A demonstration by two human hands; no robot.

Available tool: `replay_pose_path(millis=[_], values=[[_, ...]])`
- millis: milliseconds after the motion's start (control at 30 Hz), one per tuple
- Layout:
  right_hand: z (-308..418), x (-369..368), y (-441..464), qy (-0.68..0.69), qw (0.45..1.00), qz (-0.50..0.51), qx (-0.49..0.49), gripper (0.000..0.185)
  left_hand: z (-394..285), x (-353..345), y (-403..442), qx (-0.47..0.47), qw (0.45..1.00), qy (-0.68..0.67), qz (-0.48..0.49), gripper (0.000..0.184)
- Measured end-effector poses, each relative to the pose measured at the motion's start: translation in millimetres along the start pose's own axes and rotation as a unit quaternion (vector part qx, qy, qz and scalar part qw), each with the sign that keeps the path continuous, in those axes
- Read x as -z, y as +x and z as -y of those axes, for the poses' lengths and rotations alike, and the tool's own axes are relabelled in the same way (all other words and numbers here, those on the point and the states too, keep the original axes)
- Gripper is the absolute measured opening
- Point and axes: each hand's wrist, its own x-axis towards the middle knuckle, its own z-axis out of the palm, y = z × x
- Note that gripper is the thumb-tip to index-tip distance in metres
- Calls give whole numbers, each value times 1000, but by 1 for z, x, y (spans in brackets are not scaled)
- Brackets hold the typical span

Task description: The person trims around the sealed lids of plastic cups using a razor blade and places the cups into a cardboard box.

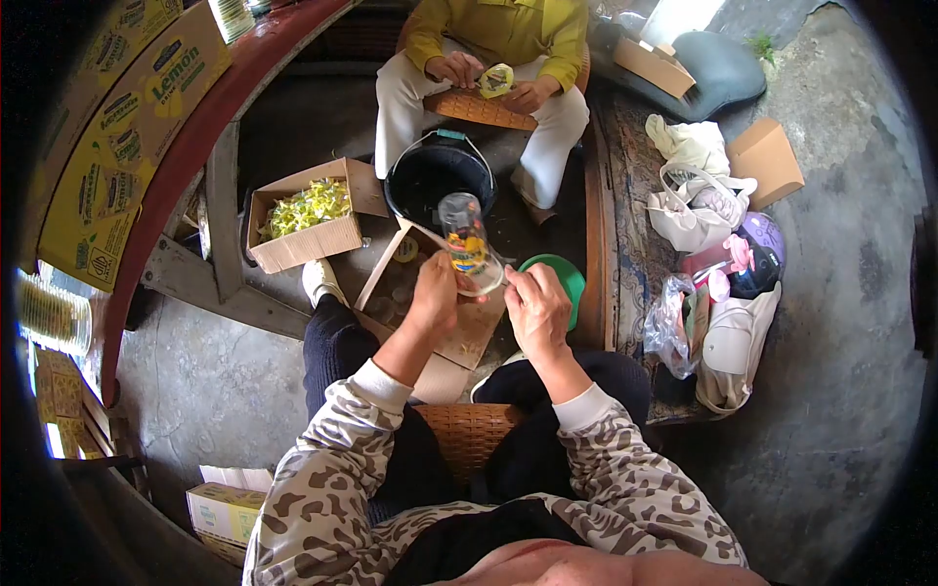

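Observation:
A clear plastic container (463,217) with a red and yellow label hangs between my hands, its wide rim toward me. My left hand (437,293) is closed around the rim's left side. On the right, my right hand (538,308) pinches at the rim's edge with thumb and finger; whatever small thing is in that pinch is too small to make out. A black bucket (410,181) with a teal-gripped handle stands just beyond the container. Behind my right hand is a green basin (569,278), partly hidden.
Across from me a seated person (493,39) holds a yellow-green item in both hands. An open carton (303,244) of yellow-green pieces sits at the left, near stacked lemon boxes (122,146). Bags (689,210) and a cap lie on the patterned surface at the right.

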Motion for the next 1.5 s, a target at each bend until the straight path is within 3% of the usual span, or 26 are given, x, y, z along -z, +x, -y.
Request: replay_pose_path(millis=[200, 433, 600, 667, 733, 1033, 1133, 1267, 1367, 1433, 1500], values=[[-10, -7, -2, 69, 992, -15, -108, 16, 2, -8, -6, -17, 1000, -3, -15, 36], [0, 1, -2, 76, 995, -3, -59, 20, -5, 4, 4, -47, 997, -12, -58, 37], [-1, 0, 1, 24, 1000, -1, -18, 20, -3, 2, 3, 15, 1000, 9, -8, 38], [-3, 0, 1, 17, 1000, 1, -17, 20, -4, -3, -2, 15, 1000, 9, -6, 38], [-7, -3, -2, 86, 991, 8, -100, 18, -4, -3, -2, 14, 1000, 10, -7, 38], [0, 6, 1, 58, 998, 12, -32, 20, -10, 10, 3, -22, 1000, 8, 5, 37], [-1, 5, 1, 43, 998, 16, -41, 21, -8, 10, 3, 3, 997, 0, 81, 35], [-13, -1, -4, 115, 986, 26, -121, 21, -6, 10, 1, -16, 991, 28, 128, 34], [-9, 5, 2, 188, 970, -6, -151, 13, -10, 10, -1, -49, 991, 28, 118, 36], [-10, 6, 4, 191, 969, -13, -157, 13, -10, 9, 1, -134, 986, 74, 72, 36], [-13, 6, 5, 188, 967, -20, -171, 14, -13, 10, 5, -128, 984, 105, 68, 35]])
